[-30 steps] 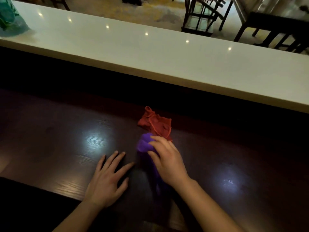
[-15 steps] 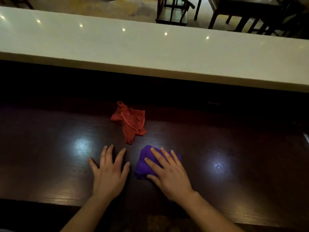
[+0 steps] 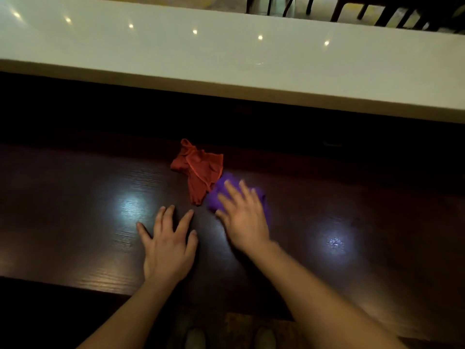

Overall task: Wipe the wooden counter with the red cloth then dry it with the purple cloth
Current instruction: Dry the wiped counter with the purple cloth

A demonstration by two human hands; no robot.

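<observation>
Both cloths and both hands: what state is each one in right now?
red cloth: crumpled, lying loose on the wooden counter, no hand on it.
purple cloth: bunched, pressed flat under the right hand.
right hand: fingers spread on the purple cloth, blurred.
left hand: flat on the counter, empty.

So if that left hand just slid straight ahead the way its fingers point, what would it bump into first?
Probably the red cloth. The left hand lies flat on the wooden counter, fingers aimed forward and slightly right, toward the cloth's lower tip. It might just miss, passing left of it.

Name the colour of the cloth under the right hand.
Purple cloth, clearest in the head view.
</observation>
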